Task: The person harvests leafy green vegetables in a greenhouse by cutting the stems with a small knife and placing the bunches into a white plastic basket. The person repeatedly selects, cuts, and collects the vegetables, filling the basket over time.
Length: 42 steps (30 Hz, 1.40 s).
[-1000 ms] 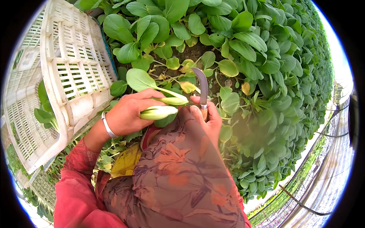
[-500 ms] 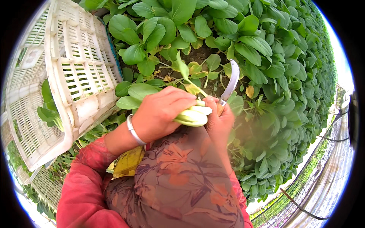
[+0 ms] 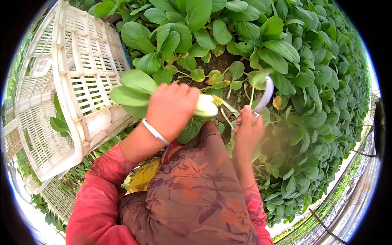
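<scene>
One leafy head only showing inside the white slatted crate (image 3: 61, 102), low against its left wall, so most of the crate unfilled by the look of it. Just right of the crate's near corner, left hand (image 3: 171, 108) closed round a cut green plant (image 3: 143, 92), held clear of the soil, leaves fanning toward the crate and pale stem butt (image 3: 206, 107) pointing right. Cut and lifted, then, but not yet laid in the crate. Further right, right hand (image 3: 247, 130) wrapped round the handle of a curved knife (image 3: 265, 92), blade up over the bare patch of soil (image 3: 222, 63). Beyond, toward the bed's right edge, dense rows of uncut greens (image 3: 318, 81), judged to be much left to harvest
</scene>
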{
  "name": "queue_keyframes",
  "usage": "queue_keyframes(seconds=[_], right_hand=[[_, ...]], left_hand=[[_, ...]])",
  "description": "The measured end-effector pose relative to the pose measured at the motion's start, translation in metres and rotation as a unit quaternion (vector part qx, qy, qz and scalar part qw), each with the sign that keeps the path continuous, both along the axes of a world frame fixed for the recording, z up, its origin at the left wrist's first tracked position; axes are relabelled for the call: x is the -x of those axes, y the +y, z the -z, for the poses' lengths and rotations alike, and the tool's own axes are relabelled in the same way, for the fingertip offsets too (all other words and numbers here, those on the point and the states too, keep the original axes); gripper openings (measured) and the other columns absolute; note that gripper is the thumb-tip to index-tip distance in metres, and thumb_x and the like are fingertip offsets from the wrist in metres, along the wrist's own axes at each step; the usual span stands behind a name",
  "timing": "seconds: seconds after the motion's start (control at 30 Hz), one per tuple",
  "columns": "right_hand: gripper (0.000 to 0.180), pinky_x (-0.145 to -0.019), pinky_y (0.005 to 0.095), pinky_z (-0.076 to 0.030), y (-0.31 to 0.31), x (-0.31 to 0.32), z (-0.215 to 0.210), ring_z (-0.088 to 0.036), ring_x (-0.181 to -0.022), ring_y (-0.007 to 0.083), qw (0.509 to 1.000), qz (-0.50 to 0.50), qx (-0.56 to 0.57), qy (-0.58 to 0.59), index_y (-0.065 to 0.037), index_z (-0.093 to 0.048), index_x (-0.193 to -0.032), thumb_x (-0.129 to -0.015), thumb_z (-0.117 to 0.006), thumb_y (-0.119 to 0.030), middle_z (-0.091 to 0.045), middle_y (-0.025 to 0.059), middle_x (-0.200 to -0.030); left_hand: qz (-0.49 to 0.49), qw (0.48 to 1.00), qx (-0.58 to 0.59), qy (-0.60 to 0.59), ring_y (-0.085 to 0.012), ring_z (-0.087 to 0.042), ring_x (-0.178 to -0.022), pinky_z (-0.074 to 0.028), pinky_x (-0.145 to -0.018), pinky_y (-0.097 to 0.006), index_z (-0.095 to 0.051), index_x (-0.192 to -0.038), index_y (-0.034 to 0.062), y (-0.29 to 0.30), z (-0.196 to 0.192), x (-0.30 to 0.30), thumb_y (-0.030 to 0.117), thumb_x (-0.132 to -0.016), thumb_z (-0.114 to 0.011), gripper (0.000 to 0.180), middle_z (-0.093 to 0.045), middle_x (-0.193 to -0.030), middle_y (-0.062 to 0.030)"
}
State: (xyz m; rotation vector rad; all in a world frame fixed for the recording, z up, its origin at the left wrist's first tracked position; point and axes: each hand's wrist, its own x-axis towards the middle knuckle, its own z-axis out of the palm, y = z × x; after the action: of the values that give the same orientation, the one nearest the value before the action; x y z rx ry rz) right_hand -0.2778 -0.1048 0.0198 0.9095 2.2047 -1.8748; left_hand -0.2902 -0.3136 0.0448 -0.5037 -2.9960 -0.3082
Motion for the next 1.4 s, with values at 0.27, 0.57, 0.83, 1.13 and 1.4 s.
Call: queue_keyframes(seconds=[0.27, 0.57, 0.83, 1.13, 1.4], right_hand=[[0.042, -0.075, 0.0341, -0.049, 0.013, -0.035, 0.031, -0.060, -0.083, 0.0239, 0.951, -0.240, -0.189, 0.049, 0.002, -0.052, -0.132, -0.099, -0.058, -0.022, -0.062, 0.0151, -0.101], [0.037, -0.076, 0.0372, -0.050, 0.001, -0.045, 0.035, -0.064, -0.086, 0.0282, 0.948, -0.280, -0.137, 0.066, 0.001, -0.050, -0.134, -0.100, -0.051, -0.013, -0.062, 0.0190, -0.109], [0.036, -0.076, 0.0441, -0.051, -0.035, -0.009, 0.037, -0.063, -0.089, 0.0397, 0.881, -0.422, -0.190, 0.100, -0.007, -0.052, -0.134, -0.100, -0.050, -0.018, -0.061, 0.0193, -0.107], [0.036, -0.076, 0.0483, -0.051, -0.079, 0.065, 0.079, -0.063, -0.089, 0.0418, 0.852, -0.450, -0.206, 0.173, -0.008, -0.055, -0.133, -0.098, -0.052, -0.018, -0.062, 0.0201, -0.105], [0.037, -0.081, 0.0476, -0.052, -0.093, 0.097, 0.100, -0.064, -0.095, 0.0412, 0.808, -0.506, -0.242, 0.179, -0.015, -0.056, -0.134, -0.098, -0.053, -0.020, -0.062, 0.0200, -0.120]], left_hand=[[-0.053, 0.979, 0.138, -0.138, -0.0314, -0.071, -0.080, -0.056, -0.067, -0.043, -0.068, -0.086, 0.0069, -0.039, 0.040, 0.064, 0.005, -0.078, -0.061, 0.011, -0.070, -0.103, -0.0116], [-0.144, 0.962, 0.174, -0.150, -0.0310, -0.073, -0.078, -0.058, -0.068, -0.042, -0.073, -0.085, 0.0049, -0.049, 0.071, 0.066, 0.004, -0.078, -0.061, 0.014, -0.051, -0.142, -0.0137], [-0.185, 0.972, 0.137, -0.051, -0.0259, -0.070, -0.066, -0.056, -0.062, -0.039, -0.069, -0.081, 0.0044, -0.068, 0.103, 0.029, 0.006, -0.077, -0.062, 0.009, -0.059, -0.122, -0.0116], [-0.205, 0.971, 0.122, -0.001, -0.0228, -0.064, -0.058, -0.053, -0.065, -0.037, -0.067, -0.087, 0.0039, -0.062, 0.111, 0.008, 0.008, -0.078, -0.061, 0.012, -0.059, -0.121, -0.0048], [-0.220, 0.970, 0.100, -0.015, -0.0238, -0.068, -0.073, -0.055, -0.066, -0.035, -0.068, -0.103, 0.0082, -0.059, 0.115, -0.005, 0.007, -0.078, -0.060, 0.026, -0.058, -0.127, 0.0001]])
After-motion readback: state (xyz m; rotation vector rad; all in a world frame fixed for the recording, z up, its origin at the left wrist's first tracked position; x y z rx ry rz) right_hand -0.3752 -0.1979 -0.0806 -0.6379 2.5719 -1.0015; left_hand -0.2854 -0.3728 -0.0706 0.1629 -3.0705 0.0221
